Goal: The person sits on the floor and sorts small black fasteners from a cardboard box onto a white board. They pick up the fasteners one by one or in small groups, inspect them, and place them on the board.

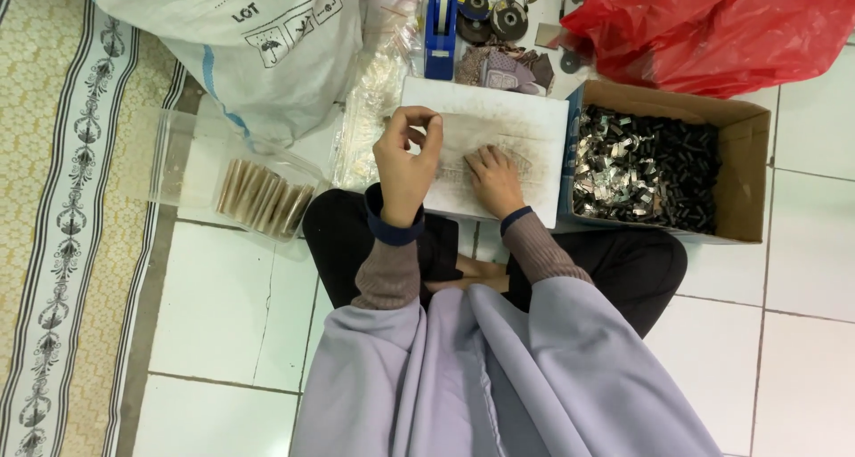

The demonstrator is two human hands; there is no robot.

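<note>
The person sits cross-legged on a white tiled floor (223, 314) with a white board (525, 127) across the knees. The left hand (405, 167) is raised just above the board's left part, fingers curled in with thumb and fingertips pinched together; whatever tiny piece they pinch is too small to make out. The right hand (494, 179) lies palm down on the board, fingers bent and pressing on a greyish smudged patch at its middle. Just right of the board, a cardboard box (744, 176) holds a heap of small silver and black metal pieces (646, 167). Left of the knees, a clear plastic tray (178, 154) holds a row of tan sticks (265, 197). Beyond the board stand a blue tape dispenser (440, 29), a white sack (267, 38) and a red plastic bag (712, 25)
</note>
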